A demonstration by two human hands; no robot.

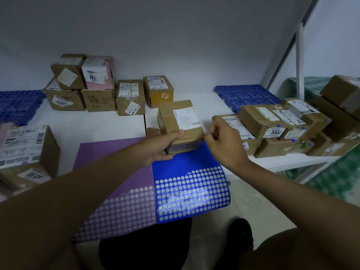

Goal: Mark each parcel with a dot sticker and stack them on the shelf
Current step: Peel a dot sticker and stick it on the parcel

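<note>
We grip a brown parcel (180,124) in our left hand (159,147), thumb curled over its top, holding it above the white shelf (101,125). Our right hand (226,145) hovers just right of it, fingers curled; whether it pinches anything we cannot tell. Beneath the grip lie a blue sticker sheet (187,162) and a purple one (109,152). Stacked parcels (93,90) stand beyond, against the white wall (175,45).
</note>
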